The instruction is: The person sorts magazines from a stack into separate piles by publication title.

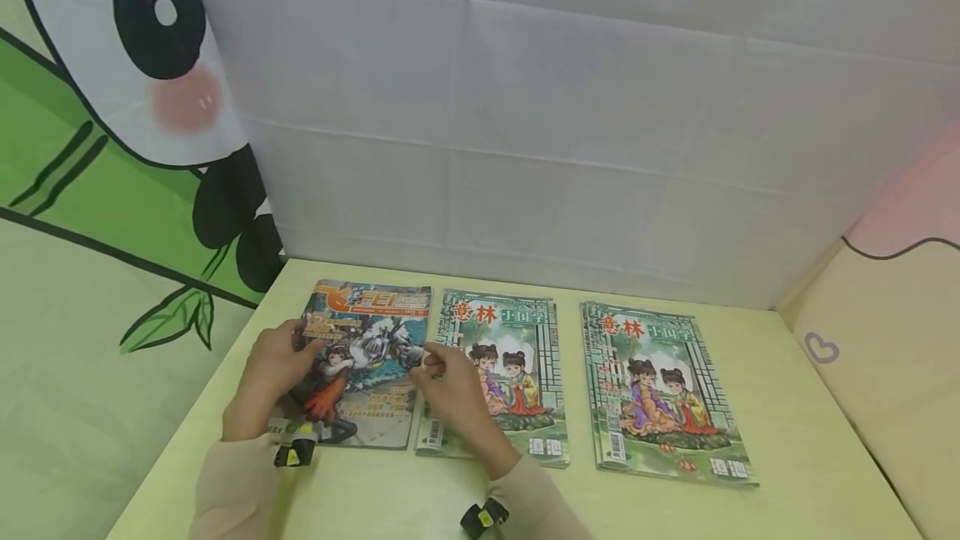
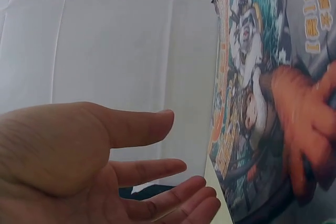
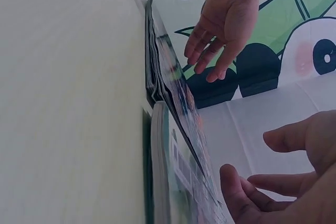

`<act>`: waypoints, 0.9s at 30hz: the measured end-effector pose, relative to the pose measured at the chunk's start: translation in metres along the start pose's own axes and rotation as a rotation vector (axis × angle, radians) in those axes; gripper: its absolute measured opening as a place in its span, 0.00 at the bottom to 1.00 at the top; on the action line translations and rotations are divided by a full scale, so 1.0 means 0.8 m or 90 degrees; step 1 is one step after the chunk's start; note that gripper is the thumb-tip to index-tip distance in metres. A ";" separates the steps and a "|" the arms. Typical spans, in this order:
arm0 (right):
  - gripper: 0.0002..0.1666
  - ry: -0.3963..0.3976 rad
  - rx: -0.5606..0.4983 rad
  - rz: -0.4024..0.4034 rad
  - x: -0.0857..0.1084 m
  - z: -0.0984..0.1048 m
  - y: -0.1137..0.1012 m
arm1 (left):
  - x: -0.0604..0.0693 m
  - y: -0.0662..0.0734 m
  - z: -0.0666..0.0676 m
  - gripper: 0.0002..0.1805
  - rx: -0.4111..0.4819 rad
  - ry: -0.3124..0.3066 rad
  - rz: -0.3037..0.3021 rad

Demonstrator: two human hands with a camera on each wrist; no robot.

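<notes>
A pale yellow table point(image 1: 795, 440) stands in the near part of the scene. Along its far edge rises a greyish-white cloth point(image 1: 562, 107), crossed by straight fold creases. The left wall point(image 1: 67, 340) is pale green and printed with cartoon art — a white face point(image 1: 86, 23) with a black eye and pink cheek point(image 1: 187, 102), a green bamboo stalk point(image 1: 127, 182) and a leaf point(image 1: 168, 323). The cream right wall point(image 1: 900, 348) carries a purple heart point(image 1: 821, 347) below a pink patch point(image 1: 922, 190) edged in wavy black. The light is soft.

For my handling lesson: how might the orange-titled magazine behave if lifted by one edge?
The magazine looks thin, so it would probably sag. Its smooth-looking cover might slip. Lying flat, it seems unlikely to roll.
</notes>
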State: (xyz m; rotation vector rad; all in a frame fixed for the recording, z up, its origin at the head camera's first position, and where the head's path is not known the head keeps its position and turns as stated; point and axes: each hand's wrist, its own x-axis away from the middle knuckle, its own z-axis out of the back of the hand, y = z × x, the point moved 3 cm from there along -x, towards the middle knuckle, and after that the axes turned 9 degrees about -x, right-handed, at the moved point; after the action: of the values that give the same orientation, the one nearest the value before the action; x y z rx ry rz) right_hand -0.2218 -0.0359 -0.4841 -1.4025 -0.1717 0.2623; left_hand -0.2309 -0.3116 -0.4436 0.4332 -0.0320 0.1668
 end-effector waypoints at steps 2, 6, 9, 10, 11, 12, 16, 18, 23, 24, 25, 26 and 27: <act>0.30 0.007 0.005 0.012 0.000 0.007 -0.002 | 0.000 0.009 -0.002 0.34 0.008 0.011 -0.009; 0.26 0.043 0.036 0.051 0.003 0.027 -0.005 | 0.001 0.027 -0.008 0.34 0.037 0.015 -0.007; 0.25 0.072 0.050 0.080 0.008 0.044 -0.007 | 0.001 0.040 -0.013 0.34 0.053 0.017 -0.011; 0.25 0.080 0.051 0.085 0.009 0.049 -0.007 | 0.001 0.044 -0.015 0.34 0.055 0.018 -0.013; 0.25 0.087 0.051 0.088 0.011 0.055 -0.008 | 0.001 0.048 -0.017 0.34 0.057 0.018 -0.014; 0.25 0.093 0.048 0.093 0.013 0.061 -0.008 | 0.001 0.052 -0.019 0.34 0.057 0.018 -0.015; 0.25 0.124 0.061 0.105 0.017 0.081 -0.007 | 0.002 0.064 -0.025 0.34 0.067 0.029 -0.030; 0.25 0.134 0.069 0.115 0.022 0.092 -0.005 | 0.004 0.072 -0.028 0.33 0.075 0.038 -0.047; 0.25 0.149 0.086 0.119 0.036 0.118 0.001 | 0.007 0.088 -0.036 0.32 0.093 0.050 -0.086; 0.26 0.152 0.089 0.118 0.039 0.123 0.002 | 0.007 0.091 -0.039 0.32 0.095 0.050 -0.090; 0.26 0.155 0.092 0.113 0.041 0.128 0.004 | 0.008 0.093 -0.041 0.32 0.098 0.050 -0.095; 0.26 0.159 0.096 0.109 0.044 0.134 0.005 | 0.008 0.096 -0.043 0.32 0.101 0.049 -0.099; 0.26 0.163 0.100 0.105 0.046 0.139 0.006 | 0.009 0.099 -0.045 0.33 0.103 0.048 -0.102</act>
State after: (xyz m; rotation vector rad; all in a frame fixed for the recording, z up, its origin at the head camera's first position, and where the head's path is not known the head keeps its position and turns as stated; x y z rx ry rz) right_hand -0.2169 0.0807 -0.4723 -1.2823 0.1735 0.2253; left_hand -0.2374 -0.2244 -0.4425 0.5884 0.0903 0.0269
